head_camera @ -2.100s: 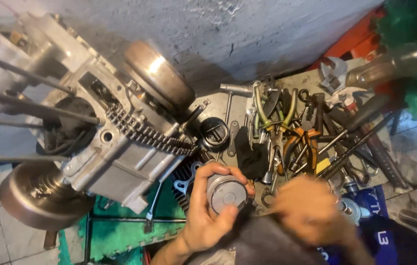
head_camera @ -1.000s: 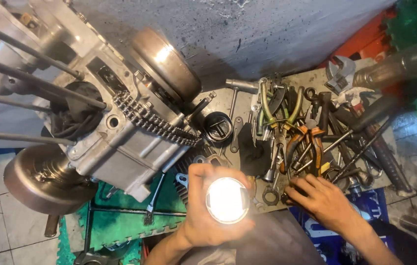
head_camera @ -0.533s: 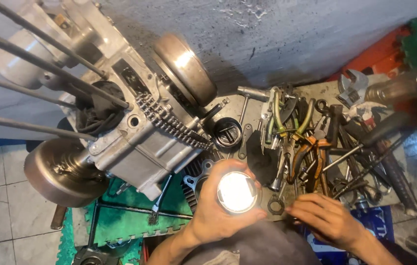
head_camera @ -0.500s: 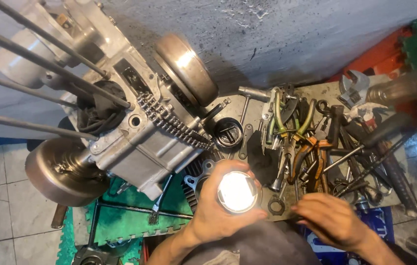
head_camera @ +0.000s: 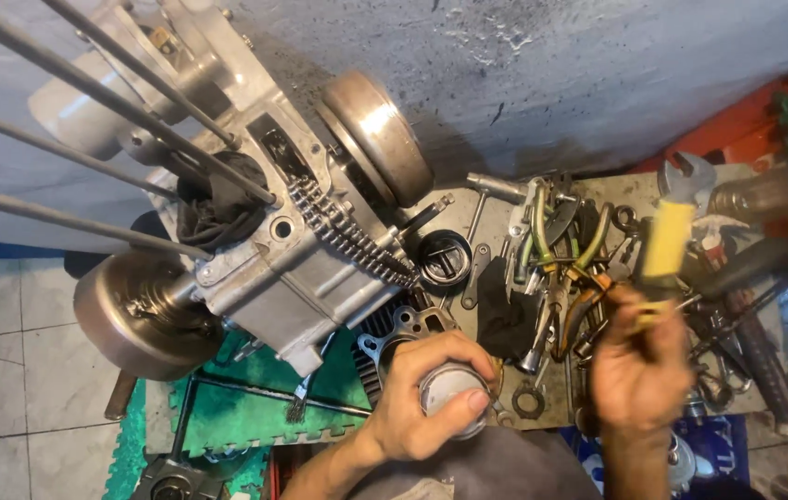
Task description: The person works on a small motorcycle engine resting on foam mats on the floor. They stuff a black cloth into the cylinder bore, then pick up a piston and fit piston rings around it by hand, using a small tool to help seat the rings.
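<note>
My left hand [head_camera: 422, 396] wraps around a round silver piston [head_camera: 450, 393], holding it low in the middle of the view, just in front of a finned black cylinder [head_camera: 392, 335]. My right hand [head_camera: 636, 370] is raised over the tool pile, blurred by motion, gripping a tool with a yellow handle [head_camera: 666, 243] that points up and away. A grey engine case [head_camera: 269, 250] with a cam chain [head_camera: 347, 236] and long studs [head_camera: 88, 88] lies to the left of both hands.
A heap of pliers, wrenches and sockets [head_camera: 579, 268] covers a board on the right. A round black part [head_camera: 442, 256] sits beside the chain. Green mat [head_camera: 255, 407] and tiled floor [head_camera: 14, 370] lie at lower left; a grey wall [head_camera: 551, 83] is behind.
My right hand has lifted from the tool pile with a yellow-handled tool. My left hand has turned the piston so its bright top no longer faces the camera.
</note>
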